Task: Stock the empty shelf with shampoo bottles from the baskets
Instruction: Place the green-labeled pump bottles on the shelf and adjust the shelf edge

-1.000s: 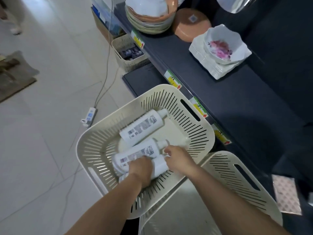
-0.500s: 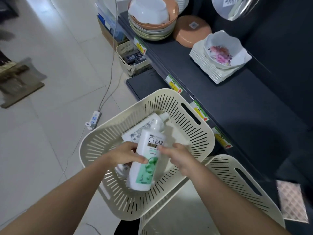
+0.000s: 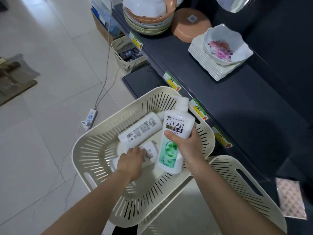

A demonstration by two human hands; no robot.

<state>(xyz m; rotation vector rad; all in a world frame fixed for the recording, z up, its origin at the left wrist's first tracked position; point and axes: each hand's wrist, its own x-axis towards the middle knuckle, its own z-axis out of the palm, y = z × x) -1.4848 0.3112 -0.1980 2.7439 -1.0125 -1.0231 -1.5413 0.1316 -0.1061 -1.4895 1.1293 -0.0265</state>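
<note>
right hand [image 3: 184, 143] grips CLEAR shampoo bottle [image 3: 176, 122] | left hand [image 3: 131, 158] covers second bottle [image 3: 150, 154], grip unclear | third bottle [image 3: 140, 128] in basket [image 3: 81, 150] | shelf [image 3: 245, 112] without shampoo

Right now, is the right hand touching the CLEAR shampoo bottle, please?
Touching. The head view shows the right hand gripping the CLEAR shampoo bottle, thumb pressed across its label.

Glossy plastic bottle [image 3: 175, 133], matt slotted plastic basket [image 3: 94, 150].
</note>
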